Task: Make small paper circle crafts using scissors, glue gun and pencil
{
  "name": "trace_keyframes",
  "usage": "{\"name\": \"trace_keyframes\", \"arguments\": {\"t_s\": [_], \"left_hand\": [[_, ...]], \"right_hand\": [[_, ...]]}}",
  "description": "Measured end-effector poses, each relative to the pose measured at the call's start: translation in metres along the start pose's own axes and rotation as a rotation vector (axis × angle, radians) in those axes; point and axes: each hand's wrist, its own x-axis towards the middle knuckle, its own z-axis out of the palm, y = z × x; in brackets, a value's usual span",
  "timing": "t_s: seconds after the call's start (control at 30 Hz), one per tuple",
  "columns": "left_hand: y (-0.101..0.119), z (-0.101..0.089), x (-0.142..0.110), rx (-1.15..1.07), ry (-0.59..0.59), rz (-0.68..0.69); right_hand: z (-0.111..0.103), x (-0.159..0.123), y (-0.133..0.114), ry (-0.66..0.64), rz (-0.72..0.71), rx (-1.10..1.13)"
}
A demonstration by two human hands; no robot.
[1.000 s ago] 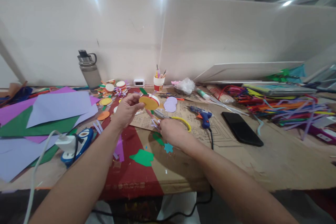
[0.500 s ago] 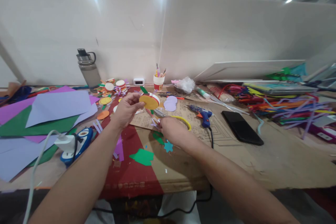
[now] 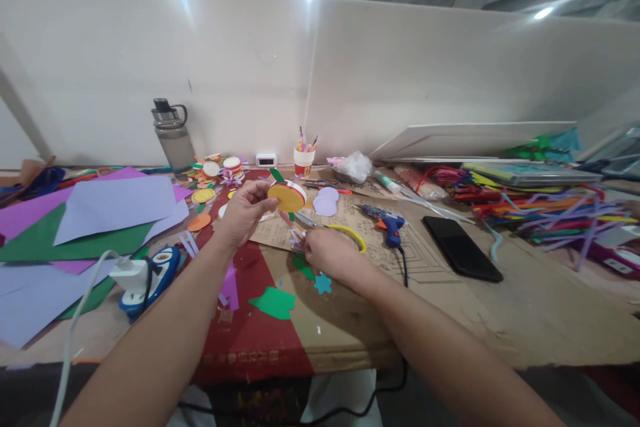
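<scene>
The left hand [image 3: 245, 213] pinches a yellow-faced disc [image 3: 287, 198] between thumb and fingers, nearly closed, holding it raised over the table with its flat face towards the wearer; a green strip [image 3: 276, 175] juts from its upper edge. The right hand [image 3: 330, 253] is curled low beside it, fingertips near thin pale-purple strips [image 3: 296, 237]; whether it grips these, or the yellow-handled scissors [image 3: 355, 237] just behind it, I cannot tell. The step looks like fitting or trimming small paper parts around the disc, and a move on it would call for a steady left pinch and light fingertips, as thin paper could crease.

Close by on the matte brown cardboard [image 3: 350, 333] lie a blue star-like cut-out [image 3: 323, 283], a jagged green scrap [image 3: 275, 303] and overlapping smooth lilac rounds [image 3: 326, 201]. Farther right are a blue plastic glue gun [image 3: 387, 220] and a glossy black phone [image 3: 463, 247]
</scene>
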Motion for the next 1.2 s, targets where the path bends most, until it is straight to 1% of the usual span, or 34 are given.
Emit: {"name": "trace_keyframes", "arguments": {"t_s": [0.07,0.13,0.23,0.4,0.6,0.73,0.93,1.07,1.2], "left_hand": [[0.000,-0.001,0.000,0.004,-0.008,0.008],[-0.001,-0.002,0.001,0.002,-0.012,0.003],[-0.001,-0.002,0.001,-0.011,-0.005,-0.011],[-0.001,0.000,0.000,-0.028,0.006,-0.020],[0.000,-0.001,0.000,-0.019,0.000,-0.017],[-0.001,-0.002,0.001,-0.024,-0.006,-0.011],[-0.003,-0.001,0.001,-0.014,0.007,-0.012],[-0.003,-0.001,0.000,-0.007,0.001,-0.008],[-0.003,0.000,0.001,-0.014,-0.016,-0.027]], "right_hand": [[0.003,0.000,0.006,0.059,-0.045,0.035],[0.005,0.000,0.011,0.087,-0.078,0.066],[0.007,0.002,0.014,0.087,-0.086,0.077],[0.008,0.003,0.009,0.070,-0.044,0.071],[0.005,-0.002,0.010,0.076,-0.070,0.077],[0.005,-0.001,0.009,0.092,-0.083,0.082],[0.004,0.005,-0.001,0.013,0.007,0.051],[0.003,0.003,-0.003,0.042,-0.017,0.019],[0.003,0.000,0.000,0.073,-0.038,0.021]]}}
